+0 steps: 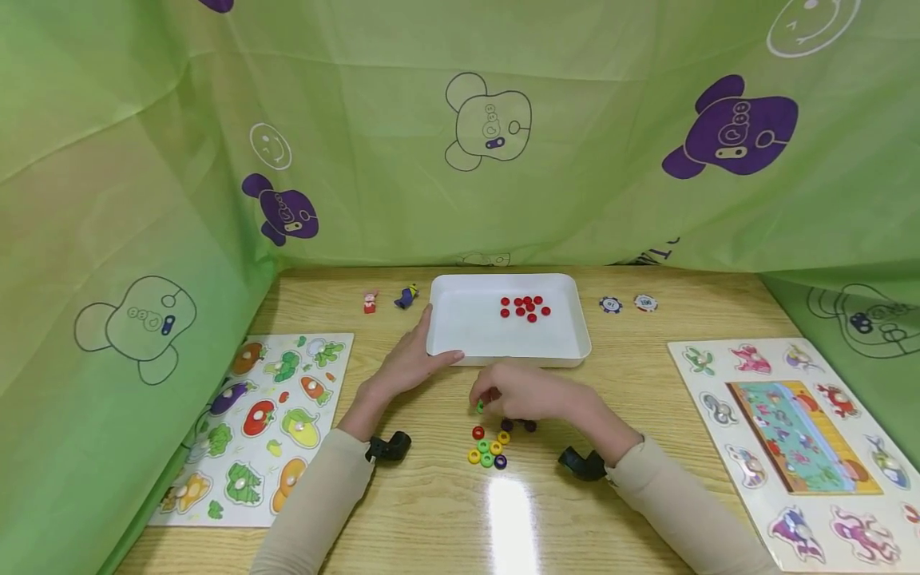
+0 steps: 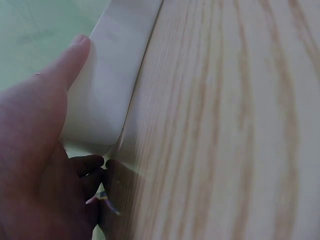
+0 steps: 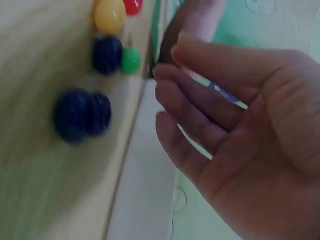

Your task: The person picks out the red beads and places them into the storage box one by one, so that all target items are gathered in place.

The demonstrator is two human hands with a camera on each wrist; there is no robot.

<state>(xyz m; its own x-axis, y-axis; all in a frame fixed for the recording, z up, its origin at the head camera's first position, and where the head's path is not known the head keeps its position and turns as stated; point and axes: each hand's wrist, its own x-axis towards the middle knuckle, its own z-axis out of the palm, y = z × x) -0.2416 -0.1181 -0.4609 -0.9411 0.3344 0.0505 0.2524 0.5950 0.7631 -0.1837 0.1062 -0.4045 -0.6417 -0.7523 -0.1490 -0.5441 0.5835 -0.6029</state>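
Note:
The white tray [image 1: 453, 319] holds several red rings [image 1: 530, 307] in its right half. My left hand [image 1: 410, 361] rests at the tray's front left corner, thumb along the front wall and fingers beside the left side; the left wrist view shows the thumb [image 2: 75, 57] against that wall. In front of the tray my right hand [image 1: 528, 391] reaches down with bent fingers near a green ring [image 1: 480, 407]. From the right wrist, this green ring [image 3: 131, 60] appears apart from the fingertips, beside dark blue rings [image 3: 106, 56]. Nearer are loose rings: red [image 1: 477, 432], yellow [image 1: 473, 456], green and purple [image 1: 501, 461].
A vegetable puzzle board [image 1: 273, 423] lies at left, a sea-animal puzzle board [image 1: 798, 455] at right. Two small figures, one pink-and-red [image 1: 370, 302] and one purple-and-yellow [image 1: 406, 296], stand left of the tray. Two poker chips [image 1: 610, 305] lie to its right. Green curtain [image 1: 374, 160] encloses the table.

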